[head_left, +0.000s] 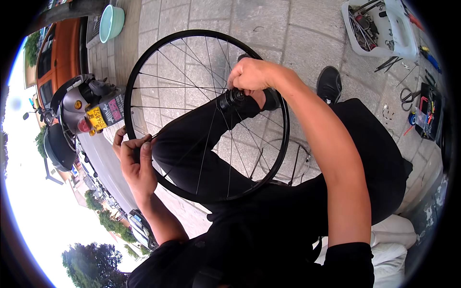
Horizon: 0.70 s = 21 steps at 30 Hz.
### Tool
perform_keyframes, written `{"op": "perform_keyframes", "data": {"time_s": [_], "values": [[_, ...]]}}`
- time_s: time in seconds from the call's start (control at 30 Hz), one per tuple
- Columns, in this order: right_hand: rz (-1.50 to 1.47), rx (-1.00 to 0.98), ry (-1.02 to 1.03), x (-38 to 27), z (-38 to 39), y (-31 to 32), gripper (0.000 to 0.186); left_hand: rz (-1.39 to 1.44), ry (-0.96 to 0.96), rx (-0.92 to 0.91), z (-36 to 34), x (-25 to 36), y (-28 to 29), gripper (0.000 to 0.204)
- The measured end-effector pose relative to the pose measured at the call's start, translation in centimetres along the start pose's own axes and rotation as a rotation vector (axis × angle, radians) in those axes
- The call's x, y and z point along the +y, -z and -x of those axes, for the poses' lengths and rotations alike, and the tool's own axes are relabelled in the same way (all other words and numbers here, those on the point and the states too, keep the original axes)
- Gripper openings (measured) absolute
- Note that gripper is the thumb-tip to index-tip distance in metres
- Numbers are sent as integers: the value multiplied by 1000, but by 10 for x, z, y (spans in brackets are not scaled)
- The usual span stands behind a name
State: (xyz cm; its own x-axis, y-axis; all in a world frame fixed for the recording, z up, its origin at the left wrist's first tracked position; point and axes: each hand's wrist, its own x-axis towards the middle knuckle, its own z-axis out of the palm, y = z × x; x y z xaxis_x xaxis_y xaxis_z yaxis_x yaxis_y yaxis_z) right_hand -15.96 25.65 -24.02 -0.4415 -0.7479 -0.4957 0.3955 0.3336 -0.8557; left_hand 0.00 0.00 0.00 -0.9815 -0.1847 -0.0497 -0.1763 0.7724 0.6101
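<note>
A black bicycle wheel (pixel 206 32) with thin dark spokes lies across my lap and raised leg. At its left side my left hand (pixel 138 165) is closed on the rim, thumb and fingers pinched together by its inner edge; the fingers partly hide the rim there. My right hand (pixel 253 77) reaches over the wheel to the black hub (pixel 230 101). Its fingers are bent and pressed together at the hub's far flange, where several spokes meet. Whatever they pinch is hidden by the hand.
A translucent bin (pixel 406 36) of tools stands far right. Scissors (pixel 409 99), pliers (pixel 430 78) and a black tray (pixel 427 113) lie on the paving near it. Another thin-spoked wheel part (pixel 307 161) rests beneath. A scooter (pixel 77 113) and a mint basin (pixel 112 24) are left.
</note>
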Motion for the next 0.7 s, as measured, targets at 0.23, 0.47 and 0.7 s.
{"op": "perform_keyframes", "data": {"time_s": [0.23, 0.47, 0.7], "values": [[-4, -13, -3, -1, -4, 10, 35, 26, 15, 9, -11, 6, -7, 12], [-25, -19, -7, 2, -7, 11, 33, 8, 29, 3, -13, 8, -6, 14], [-22, -28, -23, 4, -11, 11, 32, -4, 19, -5, -13, 7, -7, 15]]}}
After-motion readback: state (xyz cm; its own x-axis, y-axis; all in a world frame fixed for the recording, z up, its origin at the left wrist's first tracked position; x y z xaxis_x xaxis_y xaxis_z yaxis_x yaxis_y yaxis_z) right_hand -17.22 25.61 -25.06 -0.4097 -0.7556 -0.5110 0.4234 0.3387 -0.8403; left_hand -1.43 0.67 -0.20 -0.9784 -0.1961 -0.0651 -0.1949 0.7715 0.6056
